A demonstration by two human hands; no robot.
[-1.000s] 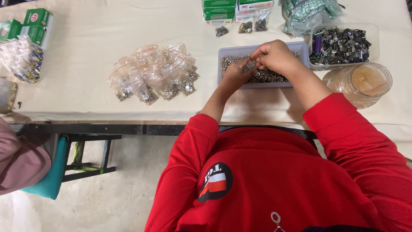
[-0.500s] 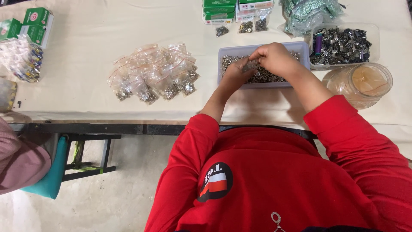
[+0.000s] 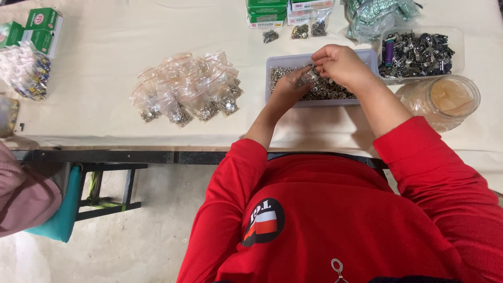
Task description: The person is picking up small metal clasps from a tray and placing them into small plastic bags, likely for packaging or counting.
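Hands meet over the grey tray (image 3: 272, 78) of small metal rings, which lies straight ahead of the person on the cloth-covered surface (image 3: 105, 105), its long side running left to right. The left hand (image 3: 290, 86) rests on the left half of the tray, fingers curled down into the rings; its grip looks nearly closed, though what it pinches is too small to tell. The right hand (image 3: 341, 65) hovers just above the tray's middle, fingers bent together toward the left hand, seemingly pinching a small clear bag or a few rings; I cannot tell which. The two hands nearly touch. Left of the tray lies a heap of small filled bags (image 3: 186, 89). Right of the tray stand a clear box of dark metal clips (image 3: 419, 50) and a round clear jar (image 3: 445, 99). Beyond the tray sit green boxes (image 3: 267, 11).
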